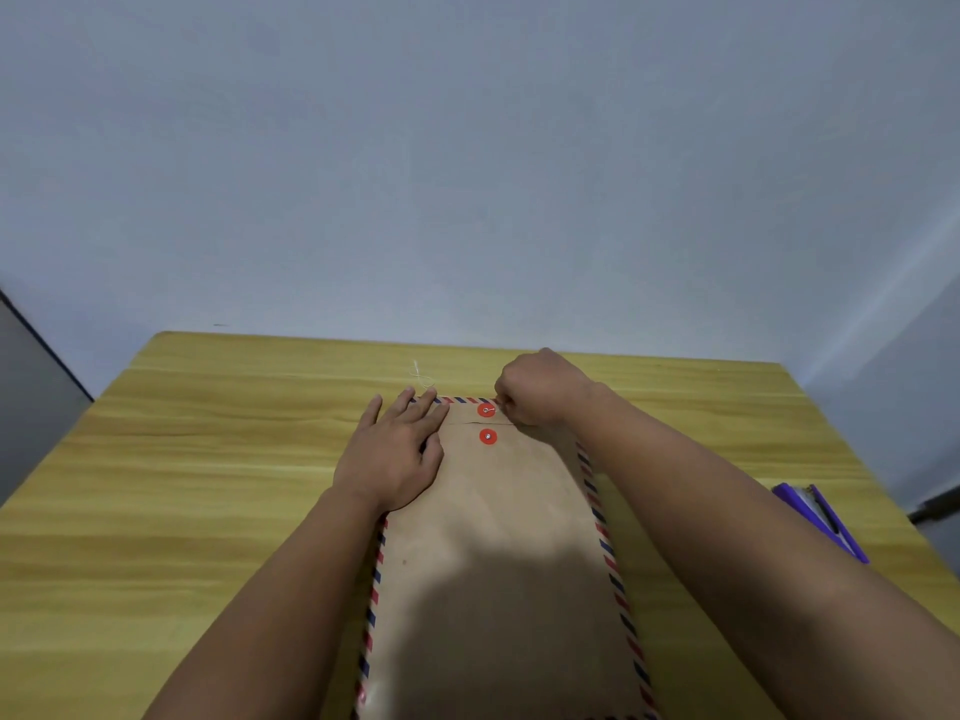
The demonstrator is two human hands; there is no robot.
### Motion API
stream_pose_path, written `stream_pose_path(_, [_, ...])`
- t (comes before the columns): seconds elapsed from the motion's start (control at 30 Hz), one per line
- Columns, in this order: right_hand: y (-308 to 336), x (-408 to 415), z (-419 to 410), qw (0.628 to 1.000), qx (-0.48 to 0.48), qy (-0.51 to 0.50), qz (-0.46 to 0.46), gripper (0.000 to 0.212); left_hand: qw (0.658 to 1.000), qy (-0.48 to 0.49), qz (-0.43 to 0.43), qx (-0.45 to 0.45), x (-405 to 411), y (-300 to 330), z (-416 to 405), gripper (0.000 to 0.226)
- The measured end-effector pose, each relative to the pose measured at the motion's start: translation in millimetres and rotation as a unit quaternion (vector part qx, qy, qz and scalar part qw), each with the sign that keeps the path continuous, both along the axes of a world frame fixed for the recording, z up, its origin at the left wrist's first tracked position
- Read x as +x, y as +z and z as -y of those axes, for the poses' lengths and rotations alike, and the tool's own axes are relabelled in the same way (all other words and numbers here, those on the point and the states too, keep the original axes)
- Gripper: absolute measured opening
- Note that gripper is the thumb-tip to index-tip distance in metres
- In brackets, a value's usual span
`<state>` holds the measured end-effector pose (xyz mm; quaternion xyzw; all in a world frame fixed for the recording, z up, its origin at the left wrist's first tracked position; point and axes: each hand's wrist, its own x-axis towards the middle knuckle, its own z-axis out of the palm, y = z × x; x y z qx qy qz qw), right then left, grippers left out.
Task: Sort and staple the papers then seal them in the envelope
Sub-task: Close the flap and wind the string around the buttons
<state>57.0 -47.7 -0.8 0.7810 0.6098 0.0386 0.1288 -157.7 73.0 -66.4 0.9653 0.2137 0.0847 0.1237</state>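
left hand (397, 449): flat, fingers straight, pressing brown paper envelope with red-blue striped border (498, 563) | right hand (537, 389): curled, pinching thin white string (423, 376) beside upper red button (486, 410) | envelope: mid-table, flap toward far edge

Single head view, facing forward and down, close over table (208, 459), wall beyond

- The envelope (498, 553) lies lengthwise on the table (208, 459), near its middle, flap end away from the person.
- Two button discs sit on it near the far end, one disc (486, 410) on the flap, the other (488, 437) just below.
- The left hand (395, 449) rests flat on the envelope's far left corner.
- The right hand (540, 389) is at the far right corner, beside the upper disc.
- A string (423, 376) lies on the table beyond the envelope.
- A stapler (821, 519) lies at the table's right edge.
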Motion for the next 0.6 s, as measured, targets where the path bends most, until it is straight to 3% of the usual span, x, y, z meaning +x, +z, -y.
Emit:
stream_pose_path(0.17, [0,-2,-2,0.999,-0.014,0.020,0.028,0.027,1.000,-0.001,0.003,-0.001,0,0,0,0.065])
stream_pose_path(0.27, [5,-3,-1,0.994,0.023,-0.034,-0.098,0.016,1.000,0.000,0.002,0.001,0,0,0,0.065])
stream_pose_path(0.37, [12,-6,2,0.952,0.126,-0.099,-0.261,0.007,1.000,0.002,0.000,0.004,0,0,1,0.063])
stream_pose_path(0.43, [15,-8,3,0.932,0.167,-0.108,-0.305,0.004,1.000,0.002,0.000,0.006,0,0,1,0.062])
stream_pose_path(0.6, [17,-1,2,0.983,0.045,-0.060,-0.166,0.020,1.000,0.003,0.000,0.009,0,0,1,0.062])
